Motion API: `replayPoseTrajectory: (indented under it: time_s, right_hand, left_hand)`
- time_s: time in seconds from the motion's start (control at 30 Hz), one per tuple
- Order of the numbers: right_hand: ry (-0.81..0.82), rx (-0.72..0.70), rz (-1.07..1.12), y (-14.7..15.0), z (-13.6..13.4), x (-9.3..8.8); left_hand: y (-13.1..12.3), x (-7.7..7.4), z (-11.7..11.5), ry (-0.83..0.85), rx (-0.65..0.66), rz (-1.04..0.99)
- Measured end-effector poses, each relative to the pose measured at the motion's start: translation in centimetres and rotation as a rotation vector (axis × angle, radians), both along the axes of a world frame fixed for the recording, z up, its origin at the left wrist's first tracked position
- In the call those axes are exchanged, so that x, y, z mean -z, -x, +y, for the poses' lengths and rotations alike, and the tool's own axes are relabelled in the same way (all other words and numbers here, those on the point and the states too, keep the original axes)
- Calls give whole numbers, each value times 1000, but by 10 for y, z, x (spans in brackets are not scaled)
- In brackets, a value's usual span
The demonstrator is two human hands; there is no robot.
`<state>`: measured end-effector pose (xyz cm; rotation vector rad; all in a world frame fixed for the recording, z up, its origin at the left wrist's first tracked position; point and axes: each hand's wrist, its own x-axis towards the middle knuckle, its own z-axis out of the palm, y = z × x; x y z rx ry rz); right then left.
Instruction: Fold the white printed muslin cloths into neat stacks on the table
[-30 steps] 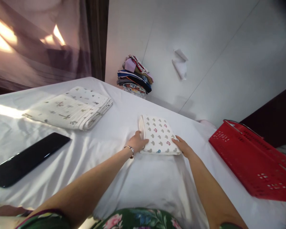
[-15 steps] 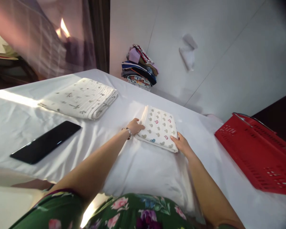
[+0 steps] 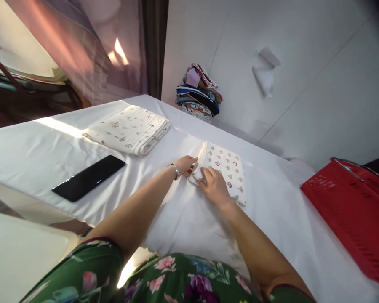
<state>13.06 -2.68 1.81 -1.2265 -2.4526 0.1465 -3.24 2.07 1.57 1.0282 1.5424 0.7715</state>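
Observation:
A folded white cloth point(image 3: 232, 170) with small grey and red tree-like prints lies on the white-covered table. My left hand point(image 3: 185, 164), with a bracelet at the wrist, grips the cloth's left edge, its fingertips partly hidden by the fabric. Across the near left corner lies my right hand point(image 3: 215, 186), its fingers bent over the edge and holding the fabric, which bunches a little there. Left of my hands rests another folded white cloth point(image 3: 129, 128) with sparse dark prints, and nothing touches it.
A black phone-like slab point(image 3: 88, 177) lies on the table's left part. The red plastic basket point(image 3: 350, 210) stands at the right. Beyond the far edge, a stack of folded clothes point(image 3: 198, 92) sits on the floor, with a white crumpled piece point(image 3: 265, 73) farther right.
My right hand has moved left from the cloth's right corner to its near left corner. My left hand stays at the left edge. The view has shifted slightly.

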Motion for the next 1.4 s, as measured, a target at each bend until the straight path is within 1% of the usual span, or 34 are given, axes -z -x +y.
replayPoseTrajectory:
  time_s: [0.1, 0.27, 0.33, 0.4, 0.5, 0.57, 0.73, 0.8, 0.83, 0.97, 1.03, 1.13, 1.2, 1.27, 1.33, 1.4]
  right_hand:
    - [-12, -1, 98, -2, 4, 6]
    - [60, 88, 304, -9, 6, 10]
    - [73, 86, 328, -9, 7, 11]
    - [60, 51, 331, -7, 6, 13]
    - [7, 24, 333, -6, 4, 16]
    - [-37, 24, 321, -6, 2, 18]
    - [-118, -48, 190, -5, -3, 17]
    - [-136, -56, 181, -5, -4, 15]
    - [-144, -50, 189, -5, -5, 14]
    - [-154, -65, 161, -4, -6, 12]
    - [-146, -86, 118, -3, -6, 13]
    - [-134, -82, 81, 0, -6, 15]
    - [-129, -85, 60, 2, -7, 16]
    - [-128, -91, 40, 3, -8, 16]
    - [-112, -98, 21, 3, -11, 13]
    - [-64, -116, 22, 1, -12, 6]
  left_hand:
    - [1, 1, 0, 36, 26, -124]
    - [5, 0, -12, 68, 41, -102]
    - [9, 1, -19, 70, 61, -44]
    - [12, 2, -27, 44, 88, 59]
    - [12, 7, -35, -78, 160, 293]
    - [10, 10, -39, -148, 186, 416]
    - [5, 10, -43, -181, 145, 476]
    - [4, 11, -44, -191, 118, 445]
    - [4, 13, -44, -193, 105, 389]
    - [1, 24, -43, -160, 22, 30]
    - [0, 26, -42, -122, -34, -94]
    - [0, 21, -43, -55, -107, -244]
    - [1, 16, -46, -24, -128, -331]
    - [1, 12, -48, -29, -124, -341]
    - [0, 13, -50, -84, -97, -256]
    - [-1, 15, -52, -144, -63, -149]
